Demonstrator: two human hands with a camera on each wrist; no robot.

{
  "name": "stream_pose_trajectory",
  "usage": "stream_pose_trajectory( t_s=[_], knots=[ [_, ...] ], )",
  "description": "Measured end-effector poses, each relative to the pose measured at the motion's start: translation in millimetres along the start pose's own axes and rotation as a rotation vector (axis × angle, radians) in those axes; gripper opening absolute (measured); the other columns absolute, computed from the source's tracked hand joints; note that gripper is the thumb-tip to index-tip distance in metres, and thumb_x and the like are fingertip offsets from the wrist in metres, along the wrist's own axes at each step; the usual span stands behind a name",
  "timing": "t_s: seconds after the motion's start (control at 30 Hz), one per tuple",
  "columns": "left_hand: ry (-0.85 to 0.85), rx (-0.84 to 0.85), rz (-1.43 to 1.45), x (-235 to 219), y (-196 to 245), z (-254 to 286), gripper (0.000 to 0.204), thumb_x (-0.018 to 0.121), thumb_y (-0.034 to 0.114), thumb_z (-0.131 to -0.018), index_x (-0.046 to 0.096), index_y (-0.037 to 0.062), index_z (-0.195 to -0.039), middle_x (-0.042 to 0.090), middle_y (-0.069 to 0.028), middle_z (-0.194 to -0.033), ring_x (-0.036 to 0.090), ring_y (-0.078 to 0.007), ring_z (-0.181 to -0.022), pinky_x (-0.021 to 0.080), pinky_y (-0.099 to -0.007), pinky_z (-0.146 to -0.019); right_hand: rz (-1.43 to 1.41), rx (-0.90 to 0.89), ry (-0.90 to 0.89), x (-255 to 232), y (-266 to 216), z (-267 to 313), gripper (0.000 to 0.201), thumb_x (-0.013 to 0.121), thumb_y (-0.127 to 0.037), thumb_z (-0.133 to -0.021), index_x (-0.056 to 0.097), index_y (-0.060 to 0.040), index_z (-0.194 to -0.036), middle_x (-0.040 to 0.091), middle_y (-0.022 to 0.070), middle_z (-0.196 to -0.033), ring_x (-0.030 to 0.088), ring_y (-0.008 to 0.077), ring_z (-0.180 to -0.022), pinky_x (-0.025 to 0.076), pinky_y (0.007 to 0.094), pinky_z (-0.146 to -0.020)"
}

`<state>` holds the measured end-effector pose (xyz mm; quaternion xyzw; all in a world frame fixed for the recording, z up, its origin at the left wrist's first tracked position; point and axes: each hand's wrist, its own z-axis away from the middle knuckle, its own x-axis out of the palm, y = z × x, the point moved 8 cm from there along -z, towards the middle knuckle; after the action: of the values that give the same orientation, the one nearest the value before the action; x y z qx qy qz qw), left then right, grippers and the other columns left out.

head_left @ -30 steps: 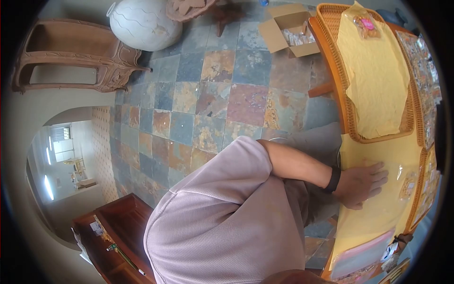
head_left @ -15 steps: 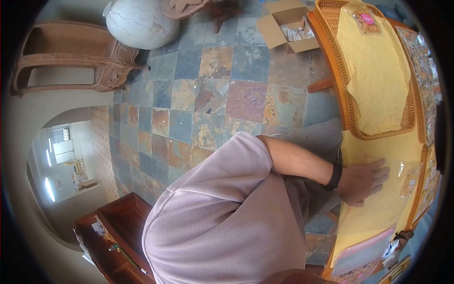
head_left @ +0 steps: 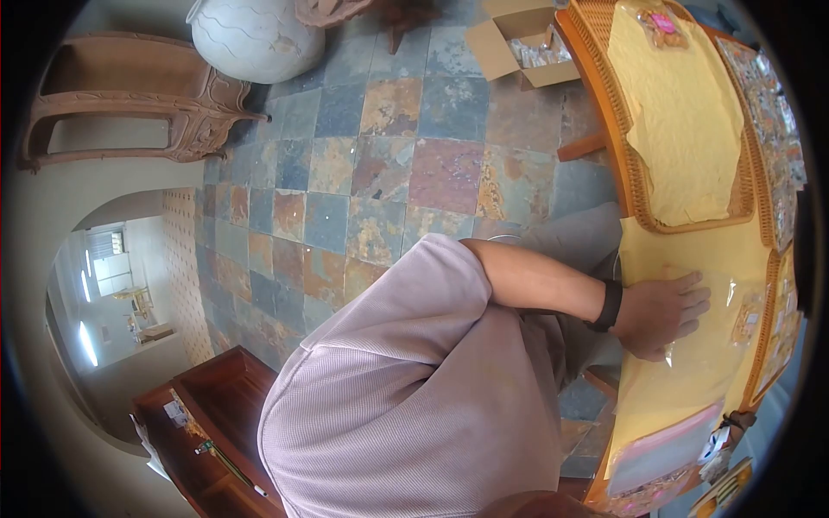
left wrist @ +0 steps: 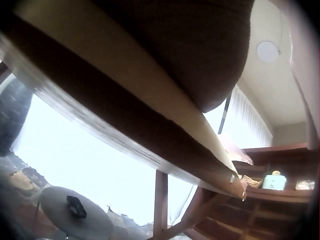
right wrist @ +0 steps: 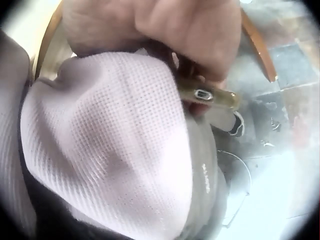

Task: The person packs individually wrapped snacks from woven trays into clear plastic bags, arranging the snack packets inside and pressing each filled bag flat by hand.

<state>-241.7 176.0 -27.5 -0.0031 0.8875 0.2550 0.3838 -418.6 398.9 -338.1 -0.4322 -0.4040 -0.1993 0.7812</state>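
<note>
My left hand (head_left: pixel 663 315) rests flat, palm down, on a yellow sheet (head_left: pixel 682 388) that covers the tabletop. Its fingers are straight and slightly spread, and a plastic glint shows by the thumb. Beyond the fingertips lies a small clear packet (head_left: pixel 747 319) with brownish contents. In the left wrist view, a dark rounded shape overhangs the table edge (left wrist: pixel 150 130). Close to the lilac shirt (right wrist: pixel 110 140), my right hand (right wrist: pixel 170 27) grips what looks like a phone (right wrist: pixel 222 97), its edge with a charging port showing. The head view does not show the right hand.
A wicker tray (head_left: pixel 635 194) lined with yellow paper holds a snack packet (head_left: pixel 663 26). Flat clear bags (head_left: pixel 665 445) lie at the table's near end. On the tiled floor stand an open cardboard box (head_left: pixel 496 52) and a large white pot (head_left: pixel 250 39). A wooden drawer (head_left: pixel 233 380) is at lower left.
The whole head view has shifted slightly, so table, tray and floor sit higher in it. My left hand stays flat on the yellow sheet; a glint now shows by its thumb.
</note>
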Motion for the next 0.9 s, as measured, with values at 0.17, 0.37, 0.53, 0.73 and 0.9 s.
stream_pose_trajectory(
  t_s=[0.17, 0.37, 0.53, 0.73, 0.9],
  knots=[
    [-0.003, -0.011, 0.026, -2.5, -0.3, -2.5, 0.060, 0.074, 0.046, -0.078, 0.066, -0.0026, -0.113, 0.057, -0.0236, -0.131, 0.046, -0.0394, -0.135, 0.026, -0.0587, -0.120, -0.140, -0.017, -0.046, 37.9, 24.1, -56.7, 0.061, 0.047, -0.048, -0.107, 0.045, -0.0048, -0.150, 0.063, 0.0129, -0.128, 0.063, 0.0224, -0.108, 0.051, 0.0388, -0.094],
    [-0.011, -0.074, 0.112, 4.0, -8.4, 1.1, 0.052, 0.073, 0.041, -0.077, 0.067, 0.0024, -0.112, 0.057, -0.0209, -0.131, 0.049, -0.0405, -0.132, 0.030, -0.0584, -0.119, -0.307, -0.232, 0.138, 83.6, 53.7, -21.1, 0.061, 0.046, -0.049, -0.108, 0.047, -0.0047, -0.150, 0.065, 0.0125, -0.126, 0.064, 0.0211, -0.106, 0.052, 0.0378, -0.092],
    [-0.166, -0.035, 0.017, 8.3, -8.3, -0.5, 0.063, 0.071, 0.043, -0.088, 0.061, 0.0023, -0.135, 0.057, -0.0201, -0.143, 0.044, -0.0386, -0.143, 0.027, -0.0569, -0.122, -0.431, -0.567, 0.540, 139.1, 108.2, 116.5, 0.060, 0.045, -0.049, -0.108, 0.048, -0.0047, -0.149, 0.066, 0.0121, -0.124, 0.065, 0.0200, -0.104, 0.053, 0.0370, -0.091],
    [-0.323, 0.036, -0.155, -0.5, 2.6, -18.0, 0.068, 0.055, 0.046, -0.097, 0.054, -0.0049, -0.142, 0.047, -0.0263, -0.151, 0.036, -0.0406, -0.146, 0.024, -0.0554, -0.123, -0.566, -0.501, 0.959, 107.8, 101.5, 122.4, 0.070, 0.049, -0.061, -0.101, 0.052, -0.0028, -0.140, 0.065, 0.0167, -0.124, 0.065, 0.0320, -0.108, 0.054, 0.0460, -0.097],
    [-0.358, 0.022, -0.160, 2.5, 2.6, -12.1, 0.069, 0.056, 0.046, -0.097, 0.052, -0.0053, -0.143, 0.045, -0.0264, -0.151, 0.036, -0.0404, -0.146, 0.025, -0.0544, -0.122, -0.575, -0.525, 0.907, 102.5, 102.6, 122.0, 0.070, 0.051, -0.061, -0.101, 0.052, -0.0017, -0.139, 0.065, 0.0169, -0.124, 0.065, 0.0323, -0.108, 0.054, 0.0472, -0.098]
  ],
)
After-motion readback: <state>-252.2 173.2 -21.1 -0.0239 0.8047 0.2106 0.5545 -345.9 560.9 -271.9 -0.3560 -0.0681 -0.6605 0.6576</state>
